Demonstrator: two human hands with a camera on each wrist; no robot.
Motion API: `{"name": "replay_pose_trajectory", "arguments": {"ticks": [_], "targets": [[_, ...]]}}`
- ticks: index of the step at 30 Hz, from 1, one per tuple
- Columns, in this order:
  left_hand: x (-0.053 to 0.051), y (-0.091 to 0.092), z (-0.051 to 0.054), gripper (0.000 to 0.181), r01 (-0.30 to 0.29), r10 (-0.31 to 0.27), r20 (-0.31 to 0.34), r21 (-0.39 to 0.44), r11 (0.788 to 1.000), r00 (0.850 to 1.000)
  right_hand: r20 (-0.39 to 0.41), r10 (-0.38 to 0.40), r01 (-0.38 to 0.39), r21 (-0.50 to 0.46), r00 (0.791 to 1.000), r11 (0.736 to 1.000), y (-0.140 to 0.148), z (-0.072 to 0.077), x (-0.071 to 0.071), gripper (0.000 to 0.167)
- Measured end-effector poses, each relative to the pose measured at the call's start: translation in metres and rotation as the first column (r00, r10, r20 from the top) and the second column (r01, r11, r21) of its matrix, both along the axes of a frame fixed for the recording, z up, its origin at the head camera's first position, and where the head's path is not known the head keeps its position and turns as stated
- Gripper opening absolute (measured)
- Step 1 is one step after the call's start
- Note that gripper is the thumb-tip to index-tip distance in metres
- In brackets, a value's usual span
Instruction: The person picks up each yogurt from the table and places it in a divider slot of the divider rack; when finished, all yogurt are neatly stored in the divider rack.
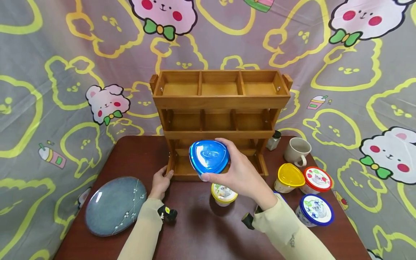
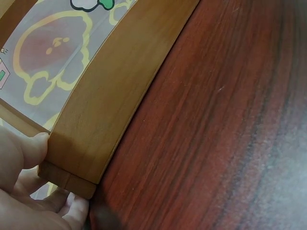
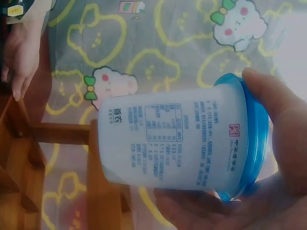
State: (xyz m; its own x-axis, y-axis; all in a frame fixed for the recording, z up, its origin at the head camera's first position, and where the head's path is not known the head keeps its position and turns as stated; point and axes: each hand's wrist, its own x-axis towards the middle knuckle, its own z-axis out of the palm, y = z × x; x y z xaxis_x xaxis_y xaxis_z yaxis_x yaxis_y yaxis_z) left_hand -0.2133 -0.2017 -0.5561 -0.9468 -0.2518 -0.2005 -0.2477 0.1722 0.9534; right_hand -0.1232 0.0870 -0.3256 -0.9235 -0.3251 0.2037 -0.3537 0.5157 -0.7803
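Observation:
My right hand [image 1: 241, 174] grips a white yogurt tub with a rounded-triangular blue lid [image 1: 209, 156], raised before the lower part of a wooden shelf rack [image 1: 221, 102]. In the right wrist view, printed text covers the side of the tub [image 3: 172, 139], and the fingers and thumb lie around its lid end. The left hand [image 1: 160, 183] holds the rack's lower left front corner; in the left wrist view its thumb and fingers pinch the end of the wooden board [image 2: 103, 96]. On the table below the raised tub stands a yellow-rimmed tub [image 1: 224, 194].
A grey-blue plate [image 1: 113, 206] lies at the left. On the right are a beige mug [image 1: 297, 150], a black-capped glass jar [image 1: 274, 140], a yellow-lidded tub [image 1: 290, 176], a red-rimmed tub [image 1: 316, 179] and a blue-rimmed tub [image 1: 314, 210]. Patterned cloth hangs behind the table.

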Motion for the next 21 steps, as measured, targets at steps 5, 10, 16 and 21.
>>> {"name": "replay_pose_trajectory", "arguments": {"ticks": [5,10,16,21], "targets": [[-0.001,0.000,-0.001,0.053,-0.004,0.003,0.013,0.016,1.000,1.000,0.007,0.015,-0.015,0.013,1.000,1.000,-0.007,-0.007,-0.016,0.100],[0.000,0.001,-0.003,0.052,-0.007,0.007,-0.001,0.024,1.000,1.000,0.023,0.037,-0.037,0.010,0.999,0.999,-0.013,-0.015,-0.034,0.099],[0.001,0.000,-0.002,0.052,-0.006,0.006,-0.002,0.036,0.999,1.000,0.030,0.043,-0.043,0.027,0.999,0.999,-0.019,-0.026,-0.051,0.098],[-0.001,0.000,-0.002,0.052,-0.011,0.011,-0.001,0.041,0.999,1.000,0.031,0.052,-0.053,0.033,0.998,0.998,-0.023,-0.036,-0.060,0.098]]}}
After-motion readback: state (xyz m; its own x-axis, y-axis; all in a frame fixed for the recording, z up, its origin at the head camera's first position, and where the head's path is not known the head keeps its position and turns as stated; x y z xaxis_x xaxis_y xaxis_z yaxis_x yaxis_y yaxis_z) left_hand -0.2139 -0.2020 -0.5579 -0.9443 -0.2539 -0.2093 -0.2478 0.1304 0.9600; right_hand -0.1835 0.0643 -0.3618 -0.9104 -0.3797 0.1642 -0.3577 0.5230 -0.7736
